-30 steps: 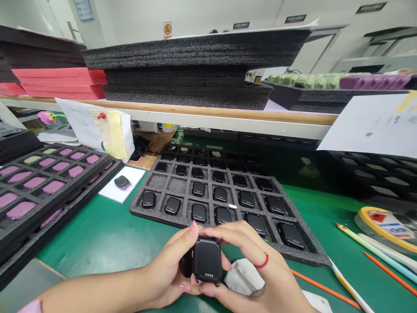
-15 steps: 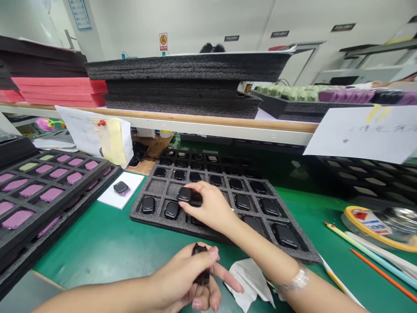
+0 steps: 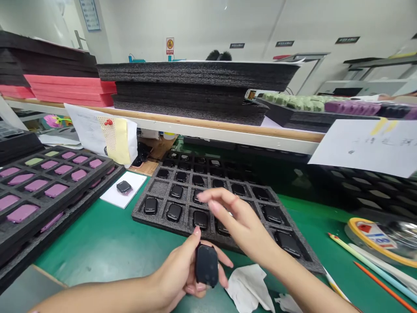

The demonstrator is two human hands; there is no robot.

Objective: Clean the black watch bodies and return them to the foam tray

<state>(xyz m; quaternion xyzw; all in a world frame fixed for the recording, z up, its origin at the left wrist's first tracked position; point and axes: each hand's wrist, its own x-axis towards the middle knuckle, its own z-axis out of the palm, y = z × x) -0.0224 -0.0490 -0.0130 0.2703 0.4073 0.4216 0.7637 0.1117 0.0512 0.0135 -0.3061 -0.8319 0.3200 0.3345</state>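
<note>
My left hand [image 3: 182,265] grips a black smartwatch body [image 3: 207,265] with its dark flat face turned up, low in front of the foam tray. Over the tray's middle hovers my right hand [image 3: 233,213], its fingers apart and nothing held. The dark grey foam tray [image 3: 148,217] has rows of pockets, many of them with black watch bodies. A black watch body [image 3: 176,191] lies in a second-row pocket, and to its left is a bare pocket [image 3: 158,188]. Several pockets are hidden behind my right hand and forearm.
At left, stacked foam trays hold purple pieces [image 3: 35,184]. Another watch [image 3: 124,187] rests on a white pad [image 3: 112,198]. Crumpled tissue [image 3: 250,287] lies near my right forearm. Pens [image 3: 371,261] and a yellow tape roll [image 3: 368,241] are at right. A shelf [image 3: 195,130] spans above.
My right hand has let go of a black watch body, now in a second-row pocket, and moved right and toward me. My left hand has turned its watch face up.
</note>
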